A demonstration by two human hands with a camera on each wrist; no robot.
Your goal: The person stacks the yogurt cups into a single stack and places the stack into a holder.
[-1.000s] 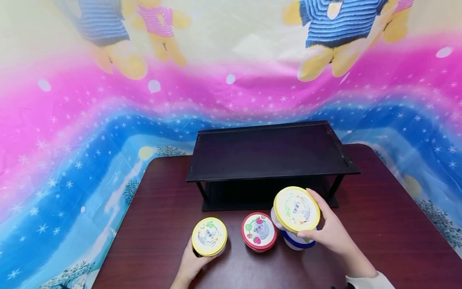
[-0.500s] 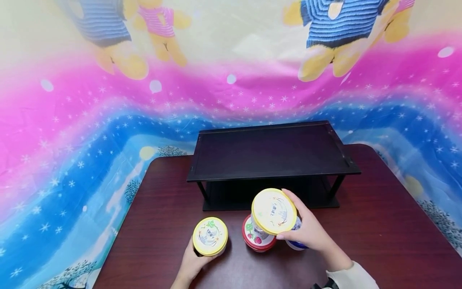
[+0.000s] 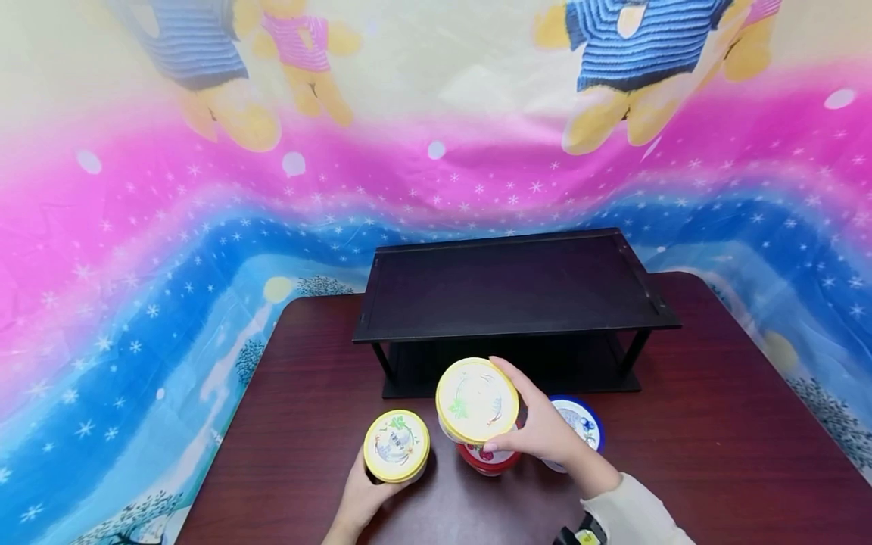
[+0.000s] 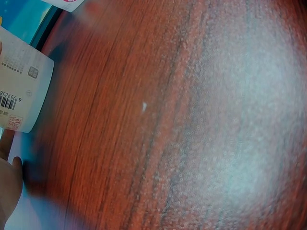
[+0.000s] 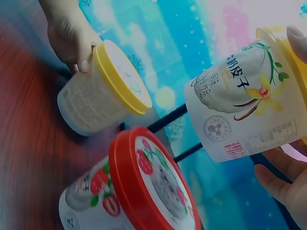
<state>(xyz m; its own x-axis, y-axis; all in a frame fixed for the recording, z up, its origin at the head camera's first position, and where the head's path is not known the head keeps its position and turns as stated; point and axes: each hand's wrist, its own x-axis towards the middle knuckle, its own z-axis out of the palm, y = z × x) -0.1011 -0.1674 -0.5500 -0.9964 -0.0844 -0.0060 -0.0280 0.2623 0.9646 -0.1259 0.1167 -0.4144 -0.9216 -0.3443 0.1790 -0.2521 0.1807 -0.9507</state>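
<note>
My right hand (image 3: 545, 435) is curling its fingers round a yellow-lidded tub (image 3: 477, 400), the grip closing on the rim and side, and is holding it lifted off the counter (image 3: 715, 454). In the right wrist view the thumb is lying along the bottom edge of this tub (image 5: 242, 103) and a fingertip is resting on the lid edge. The tub is hanging directly above the red-lidded tub (image 3: 489, 459), which is standing on the counter underneath; whether the two are touching I cannot tell. My left hand (image 3: 364, 496) is gripping a second yellow-lidded tub (image 3: 397, 446) from the near side, fingers wrapping its wall, and that tub is standing on the counter just left of the red one. A blue-lidded tub (image 3: 579, 424) is sitting just right of the red one, partly behind my right hand. A black two-level shelf (image 3: 511, 295) is standing behind the row of tubs.
</note>
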